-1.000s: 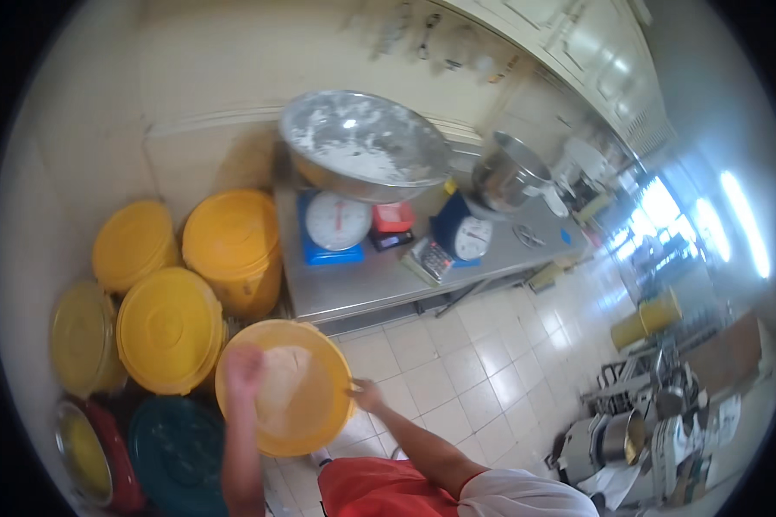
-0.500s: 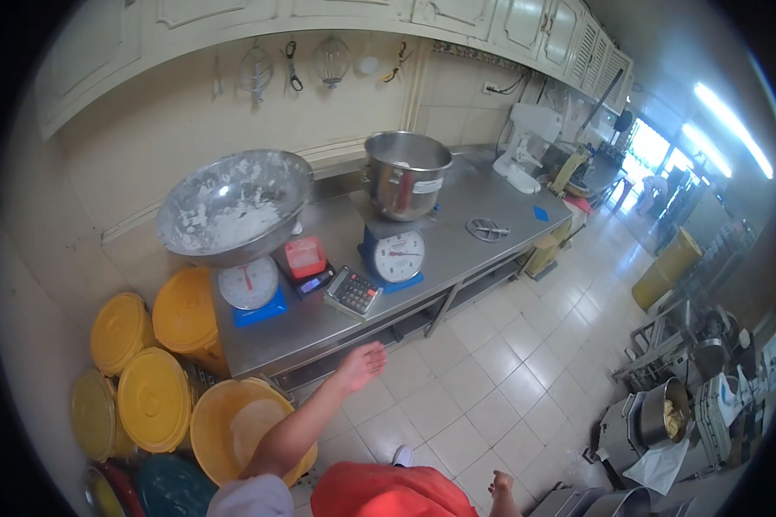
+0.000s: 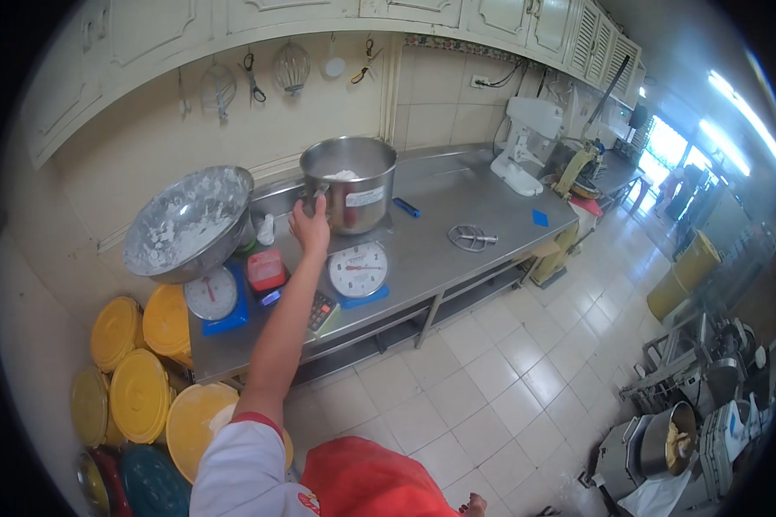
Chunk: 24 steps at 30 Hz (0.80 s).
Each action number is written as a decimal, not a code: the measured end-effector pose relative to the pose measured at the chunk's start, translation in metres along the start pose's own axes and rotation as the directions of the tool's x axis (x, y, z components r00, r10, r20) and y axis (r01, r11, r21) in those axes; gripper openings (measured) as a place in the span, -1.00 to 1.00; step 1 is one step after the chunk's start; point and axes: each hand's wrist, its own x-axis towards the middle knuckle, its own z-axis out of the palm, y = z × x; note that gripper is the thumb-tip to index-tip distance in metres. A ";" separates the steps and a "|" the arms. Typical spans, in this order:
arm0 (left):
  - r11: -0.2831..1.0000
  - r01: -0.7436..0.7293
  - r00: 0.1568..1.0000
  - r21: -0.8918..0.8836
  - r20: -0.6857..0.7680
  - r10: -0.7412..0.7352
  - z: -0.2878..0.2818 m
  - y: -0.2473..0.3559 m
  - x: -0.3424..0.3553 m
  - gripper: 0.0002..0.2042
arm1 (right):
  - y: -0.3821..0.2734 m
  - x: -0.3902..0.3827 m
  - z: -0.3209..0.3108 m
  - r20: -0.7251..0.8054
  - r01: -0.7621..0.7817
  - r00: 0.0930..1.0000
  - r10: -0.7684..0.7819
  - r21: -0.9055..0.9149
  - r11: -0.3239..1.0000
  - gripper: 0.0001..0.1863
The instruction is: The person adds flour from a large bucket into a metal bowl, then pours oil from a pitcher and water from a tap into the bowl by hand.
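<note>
Head view: the left hand (image 3: 310,231) reaches over the steel desk (image 3: 461,189) to the near left side of a steel pot (image 3: 349,215), the thumb and one finger pointing up beside its metal bracket. The pot stands upright above a dial scale (image 3: 359,269) with a blue base, near the wall, and white powder (image 3: 343,175) shows inside it. Whether the left grip is pinching the bracket or only resting against the pot, I cannot tell. The right hand (image 3: 473,506) is low at the lower edge, beside the red apron (image 3: 371,478) and well apart from the desk; its grip is too small and cut off to tell.

Left of the pot, a wide metal bowl (image 3: 188,226) smeared with white powder tilts above a second dial scale (image 3: 211,295). Between the two dial scales sits a red container (image 3: 265,270). A calculator (image 3: 322,312) is partly hidden behind the left forearm. Right of the pot lie a blue-handled tool (image 3: 406,207) and a mixer paddle (image 3: 472,239), with a white stand mixer (image 3: 526,146) farther along. Yellow tubs (image 3: 140,396) with lids stand on the floor to the left.
</note>
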 end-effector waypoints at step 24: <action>0.969 -0.055 0.997 -0.241 -0.074 0.038 0.285 0.058 0.027 -0.63 | -0.611 0.201 0.415 0.304 0.230 0.927 -0.221 0.006 0.973 -0.56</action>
